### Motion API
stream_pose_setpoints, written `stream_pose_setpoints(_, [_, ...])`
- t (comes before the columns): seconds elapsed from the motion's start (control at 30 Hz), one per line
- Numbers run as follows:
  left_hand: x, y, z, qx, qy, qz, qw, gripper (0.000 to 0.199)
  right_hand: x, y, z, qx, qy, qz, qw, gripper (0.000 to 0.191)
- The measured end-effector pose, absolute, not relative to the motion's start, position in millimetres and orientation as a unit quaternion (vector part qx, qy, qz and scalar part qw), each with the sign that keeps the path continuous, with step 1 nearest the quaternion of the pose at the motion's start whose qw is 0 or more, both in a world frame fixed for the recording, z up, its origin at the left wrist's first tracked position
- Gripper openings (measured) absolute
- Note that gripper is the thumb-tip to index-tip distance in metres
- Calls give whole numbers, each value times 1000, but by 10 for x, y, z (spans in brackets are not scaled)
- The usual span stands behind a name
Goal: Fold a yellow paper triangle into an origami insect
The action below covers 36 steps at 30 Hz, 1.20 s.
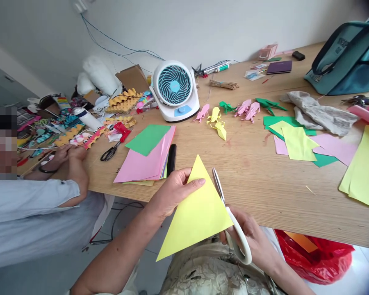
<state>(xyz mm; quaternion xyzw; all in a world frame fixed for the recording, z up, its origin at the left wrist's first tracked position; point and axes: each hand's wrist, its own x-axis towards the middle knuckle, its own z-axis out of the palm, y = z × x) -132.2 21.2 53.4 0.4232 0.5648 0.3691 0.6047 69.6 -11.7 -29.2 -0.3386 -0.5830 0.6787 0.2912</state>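
Note:
A yellow paper triangle (199, 213) is held up over the table's front edge, its tip pointing away from me. My left hand (180, 188) pinches its upper left side, thumb on top. In my right hand (246, 229) are white-handled scissors (241, 241), their blades pointing up beside the triangle's right edge. The blades look nearly closed, and the triangle's right corner overlaps the handles. Behind my left hand lies a stack of pink paper (144, 166) with a green sheet (149, 139) on top.
Folded paper figures (215, 114) stand near a fan (175, 90). Paper scraps (299, 143), yellow sheets (364, 172), a grey cloth (320, 112) and a teal bag (347, 61) are at the right. A red plastic bag (322, 262) sits below the table. Another person's hands (69, 153) rest at the left.

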Motion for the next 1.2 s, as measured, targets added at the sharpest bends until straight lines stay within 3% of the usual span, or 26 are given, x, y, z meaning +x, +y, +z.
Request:
stream_pose_setpoints(0.27, [-1287, 283, 489, 440, 563, 325, 620, 37, 739, -121, -210, -331, -635, 646, 265, 42])
stream_pose_setpoints(0.67, [-1328, 344, 548, 493, 612, 235, 572, 24, 690, -154, -299, -381, -648, 600, 273, 23])
stream_pose_setpoints(1.2, [-1278, 339, 498, 497, 568, 230, 614, 20, 694, -152, -251, -397, -616, 610, 303, 25])
